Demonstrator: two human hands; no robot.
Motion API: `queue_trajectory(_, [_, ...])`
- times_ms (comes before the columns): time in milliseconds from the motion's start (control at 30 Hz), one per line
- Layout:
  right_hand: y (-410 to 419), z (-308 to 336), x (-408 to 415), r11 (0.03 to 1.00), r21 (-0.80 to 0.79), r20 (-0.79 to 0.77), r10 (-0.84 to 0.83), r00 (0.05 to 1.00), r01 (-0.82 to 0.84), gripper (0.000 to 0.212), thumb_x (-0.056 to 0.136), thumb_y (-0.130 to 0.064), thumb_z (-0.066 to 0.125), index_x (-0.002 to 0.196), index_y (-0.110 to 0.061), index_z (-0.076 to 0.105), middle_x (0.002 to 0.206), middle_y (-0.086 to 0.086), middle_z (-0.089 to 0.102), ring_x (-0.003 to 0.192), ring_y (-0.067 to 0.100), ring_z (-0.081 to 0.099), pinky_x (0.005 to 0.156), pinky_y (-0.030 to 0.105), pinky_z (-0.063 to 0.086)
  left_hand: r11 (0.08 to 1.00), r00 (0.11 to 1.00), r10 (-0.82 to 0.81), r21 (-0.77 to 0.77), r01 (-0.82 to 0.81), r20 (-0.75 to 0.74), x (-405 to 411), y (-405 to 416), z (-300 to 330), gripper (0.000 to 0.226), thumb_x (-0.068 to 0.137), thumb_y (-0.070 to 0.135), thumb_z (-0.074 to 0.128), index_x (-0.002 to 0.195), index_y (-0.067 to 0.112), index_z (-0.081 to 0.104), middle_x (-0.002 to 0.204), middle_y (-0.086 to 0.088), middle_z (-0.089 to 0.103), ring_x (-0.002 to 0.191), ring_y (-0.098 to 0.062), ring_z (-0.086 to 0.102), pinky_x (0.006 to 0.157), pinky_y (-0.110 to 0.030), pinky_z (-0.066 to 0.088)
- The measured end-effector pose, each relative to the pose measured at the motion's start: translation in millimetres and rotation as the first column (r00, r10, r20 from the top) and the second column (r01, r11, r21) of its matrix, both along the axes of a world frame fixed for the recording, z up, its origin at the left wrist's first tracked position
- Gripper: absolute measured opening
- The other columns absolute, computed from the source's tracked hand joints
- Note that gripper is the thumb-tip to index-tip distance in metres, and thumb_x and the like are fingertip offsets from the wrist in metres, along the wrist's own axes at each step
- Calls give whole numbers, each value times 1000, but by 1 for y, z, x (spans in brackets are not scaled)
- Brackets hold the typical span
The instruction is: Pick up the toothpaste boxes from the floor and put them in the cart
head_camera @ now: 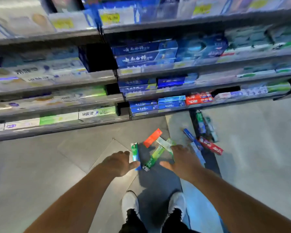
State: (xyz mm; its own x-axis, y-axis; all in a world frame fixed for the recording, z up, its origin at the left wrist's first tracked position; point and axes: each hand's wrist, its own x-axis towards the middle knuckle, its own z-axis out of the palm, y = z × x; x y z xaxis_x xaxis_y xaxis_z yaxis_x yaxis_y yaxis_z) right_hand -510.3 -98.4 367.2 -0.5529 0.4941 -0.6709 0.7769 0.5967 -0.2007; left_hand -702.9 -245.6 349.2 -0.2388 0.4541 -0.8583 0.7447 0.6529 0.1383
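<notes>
Head view: left grip [119, 163] and right grip [180, 158] spread open above toothpaste boxes [152, 137].

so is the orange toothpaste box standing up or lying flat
Lying flat. The orange toothpaste box rests on its broad face on the floor, angled diagonally, one end touching a pale green box.

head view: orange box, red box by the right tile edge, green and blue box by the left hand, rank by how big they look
1. red box and orange box: look alike, cannot rank them.
2. green and blue box: looks smaller, though the left hand hides its lower end.
</notes>
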Motion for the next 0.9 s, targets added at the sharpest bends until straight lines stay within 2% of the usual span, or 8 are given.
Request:
queue_trajectory(267, [-18, -220, 11, 983, -71, 5, -168, 986, 168, 66, 93, -54, 53, 136, -5, 41, 136, 15, 49, 125, 31, 50, 101, 38, 44, 997, 999, -42, -67, 43, 9, 7, -3, -195, 71, 97, 64, 38, 140, 8, 43, 140, -14, 51, 128, -29, 49, 99, -31, 38])
queue_trajectory(433, [-31, -329, 4, 927, -126, 58, -349, 935, 354, 70, 94, -53, 55, 134, 2, 39, 136, 19, 50, 126, 31, 51, 100, 34, 41, 998, 988, -58, 35, 54, 142, 11, 8, -288, 42, 105, 35, 43, 145, 23, 35, 124, 13, 43, 112, -13, 45, 66, -8, 29])
queue_trajectory(500, [-33, -368, -3, 901, -142, 80, -403, 912, 410, 75, 95, -55, 52, 137, 4, 35, 132, 20, 49, 124, 30, 51, 98, 34, 42, 997, 981, -11, 78, -4, 192, 3, 9, -332, 33, 104, 27, 49, 137, 28, 45, 115, 20, 46, 114, -8, 47, 68, 1, 29])
queue_trajectory(600, [-35, -419, -16, 744, -237, 83, -625, 776, 624, 75, 89, -55, 61, 133, 3, 41, 118, 17, 55, 111, 32, 57, 81, 31, 42, 996, 958, 37, 68, -59, 284, -11, 6, -387, 34, 101, 30, 54, 135, 35, 53, 133, 22, 55, 124, -5, 50, 78, 2, 31])
queue_trajectory(700, [-40, -449, -32, 588, -287, 94, -768, 634, 756, 87, 85, -53, 68, 139, 5, 32, 130, 21, 51, 116, 36, 55, 86, 33, 42, 1000, 954, 3, 18, -9, 300, -26, 7, -407, 40, 100, 44, 50, 141, 44, 49, 139, 14, 47, 116, -7, 47, 90, -13, 34])
queue_trajectory(800, [-41, -466, -44, 512, -218, 107, -834, 541, 831, 113, 79, -58, 72, 145, 11, 11, 139, 22, 47, 123, 34, 54, 96, 37, 48, 997, 959, 77, 5, -81, 273, -37, 5, -417, 56, 96, 46, 59, 146, 29, 41, 140, 7, 49, 117, -10, 50, 92, -17, 37])
queue_trajectory(833, [-41, -469, -45, 510, -205, 113, -835, 538, 835, 116, 79, -55, 74, 144, 14, 7, 140, 22, 47, 124, 34, 55, 98, 38, 49, 991, 953, 134, -15, -135, 271, -38, 4, -420, 62, 95, 44, 61, 148, 23, 37, 142, 6, 50, 114, -9, 51, 87, -15, 41])
queue_trajectory(900, [-38, -466, -42, 505, -217, 124, -834, 537, 835, 106, 79, -43, 79, 141, 13, 14, 138, 21, 49, 122, 34, 55, 97, 38, 50, 976, 940, 218, -68, -207, 261, -34, 5, -420, 66, 96, 41, 61, 150, 20, 31, 145, 5, 48, 100, -7, 48, 56, -4, 41])
